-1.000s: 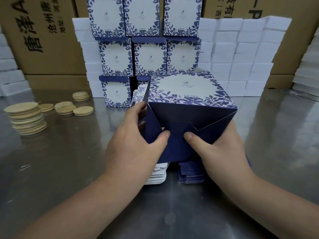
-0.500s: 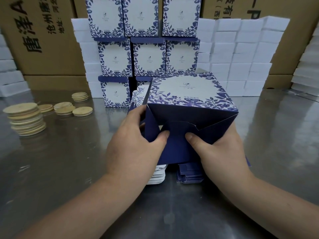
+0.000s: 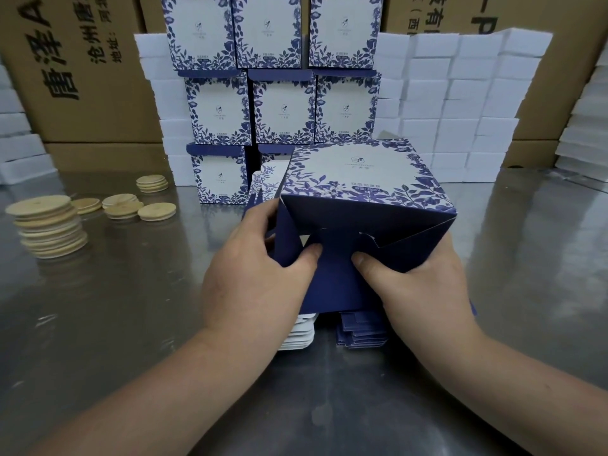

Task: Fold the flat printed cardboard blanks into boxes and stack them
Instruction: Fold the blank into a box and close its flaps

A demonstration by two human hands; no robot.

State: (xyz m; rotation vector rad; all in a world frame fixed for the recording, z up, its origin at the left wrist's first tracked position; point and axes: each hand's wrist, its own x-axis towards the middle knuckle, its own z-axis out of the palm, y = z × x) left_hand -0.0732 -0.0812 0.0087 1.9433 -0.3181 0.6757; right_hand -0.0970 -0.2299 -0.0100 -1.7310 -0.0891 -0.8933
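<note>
A half-formed box (image 3: 355, 182), white with blue leaf print and navy flaps, is held on its side in front of me. My left hand (image 3: 253, 274) grips its left edge, thumb pressing a navy bottom flap. My right hand (image 3: 424, 284) grips the right lower corner, thumb on the middle flap. Under the box lies a pile of flat blanks (image 3: 362, 334), partly hidden. Finished printed boxes (image 3: 283, 106) are stacked three rows high at the back.
Wooden discs (image 3: 49, 228) stand in a tall pile at the left, with smaller piles (image 3: 138, 207) behind. White foam blocks (image 3: 460, 103) and brown cartons (image 3: 82, 67) line the back. The work surface is a shiny steel table (image 3: 131, 324).
The box has stayed almost in place. The bottom flaps have shifted a little under my thumbs, and a small gap shows between them.
</note>
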